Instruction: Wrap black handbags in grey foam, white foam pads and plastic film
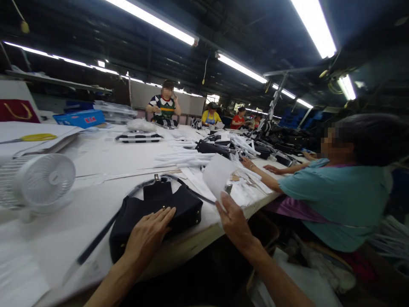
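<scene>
A black handbag [187,207] lies at the front edge of the white table, its strap looped behind it and trailing off to the left. My left hand [150,230] rests on the bag with the fingers stretched out flat, near the small metal fitting on its front. To the right of the bag, my right hand [234,219] is closed with thumb and fingers on a thin white sheet [217,174], which stands up from the grip. Behind the sheet, part of the table's litter of white scraps is hidden.
A white fan [47,181] stands at left, near yellow-handled scissors [38,137] and a blue box [79,118]. White paper rolls [185,158] and black bags [214,148] pile up mid-table. A co-worker in a teal shirt [345,200] sits close on the right; others sit farther back.
</scene>
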